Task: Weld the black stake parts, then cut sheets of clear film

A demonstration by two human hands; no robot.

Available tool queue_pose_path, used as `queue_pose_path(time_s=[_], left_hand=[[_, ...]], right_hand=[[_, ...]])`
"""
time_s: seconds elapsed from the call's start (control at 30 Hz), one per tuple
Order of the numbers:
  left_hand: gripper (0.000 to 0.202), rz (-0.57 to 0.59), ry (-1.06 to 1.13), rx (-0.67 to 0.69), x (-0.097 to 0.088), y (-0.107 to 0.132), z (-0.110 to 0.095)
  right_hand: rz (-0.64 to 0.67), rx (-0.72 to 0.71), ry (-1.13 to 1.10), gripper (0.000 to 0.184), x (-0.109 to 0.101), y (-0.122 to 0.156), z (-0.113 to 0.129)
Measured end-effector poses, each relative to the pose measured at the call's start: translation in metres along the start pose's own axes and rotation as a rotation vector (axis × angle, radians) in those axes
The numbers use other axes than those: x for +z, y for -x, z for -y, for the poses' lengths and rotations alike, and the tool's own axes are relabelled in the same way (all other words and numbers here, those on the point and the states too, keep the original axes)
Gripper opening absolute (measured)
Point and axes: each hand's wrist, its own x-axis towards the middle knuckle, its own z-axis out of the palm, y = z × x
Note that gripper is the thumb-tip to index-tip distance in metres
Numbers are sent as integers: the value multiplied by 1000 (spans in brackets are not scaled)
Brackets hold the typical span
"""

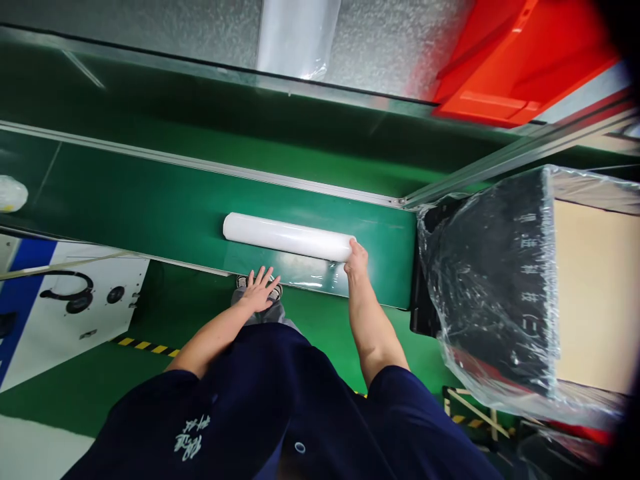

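A white roll of plastic film (285,236) lies lengthwise on a green work surface (150,200). A clear, glossy sheet of film (305,270) stretches from the roll to the front edge of that surface. My right hand (357,259) grips the roll's right end, with the fingertips partly hidden behind it. Fingers spread and holding nothing, my left hand (257,291) is at the front edge by the left part of the sheet. Whether it touches the film I cannot tell.
Above is a grey metal shelf (390,47) with a clear plastic sheet (299,37) and a red bin (500,73). A plastic-wrapped black container (500,280) stands at right. A white-and-blue machine (100,293) is at left, and a whitish wrapped item (13,194) sits far left.
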Motion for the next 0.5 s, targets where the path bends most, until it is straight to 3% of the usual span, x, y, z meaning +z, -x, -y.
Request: queue_pose_path(time_s=[0.17, 0.3, 0.4, 0.5], left_hand=[[93, -4, 12, -23, -4, 2, -3], [89, -32, 54, -86, -19, -8, -1], [92, -23, 83, -152, -33, -21, 6], [97, 18, 100, -152, -38, -30, 10]], right_hand=[[-6, -72, -37, 45, 5, -14, -3], [-38, -142, -111, 46, 18, -24, -7], [-64, -135, -142, 45, 26, -31, -9], [36, -67, -138, 40, 23, -41, -3]])
